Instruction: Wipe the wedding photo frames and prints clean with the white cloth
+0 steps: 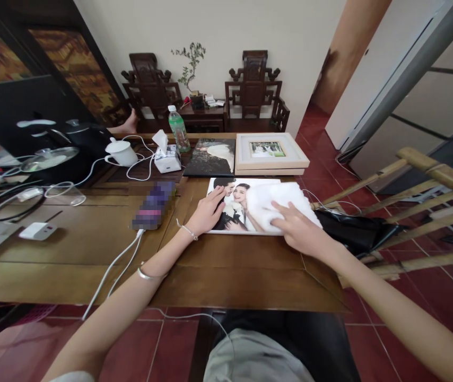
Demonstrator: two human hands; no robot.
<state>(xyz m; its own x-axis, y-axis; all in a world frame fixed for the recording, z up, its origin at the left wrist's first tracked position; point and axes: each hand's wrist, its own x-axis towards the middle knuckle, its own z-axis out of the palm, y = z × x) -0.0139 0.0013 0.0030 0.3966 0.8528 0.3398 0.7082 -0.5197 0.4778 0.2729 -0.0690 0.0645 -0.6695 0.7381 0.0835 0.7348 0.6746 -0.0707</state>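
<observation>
A glossy photo panel [232,215] with a printed picture of two people lies flat on the wooden table in front of me. My left hand [208,211] rests on its left part, fingers stretched out and holding nothing. On the panel's right part lies a fluffy white cloth [264,204], which covers that side of the picture. My right hand [300,228] grips this cloth from the near right, index finger extended over it and the other fingers partly hidden in its folds.
Behind the panel lie a dark photo panel [198,157] and light wooden picture frames [304,156]. A tissue box [167,161], green bottle [177,127] and white lidded cup [122,153] stand at the back left. A phone [155,204] with a cable lies left. A bamboo chair [425,164] stands right.
</observation>
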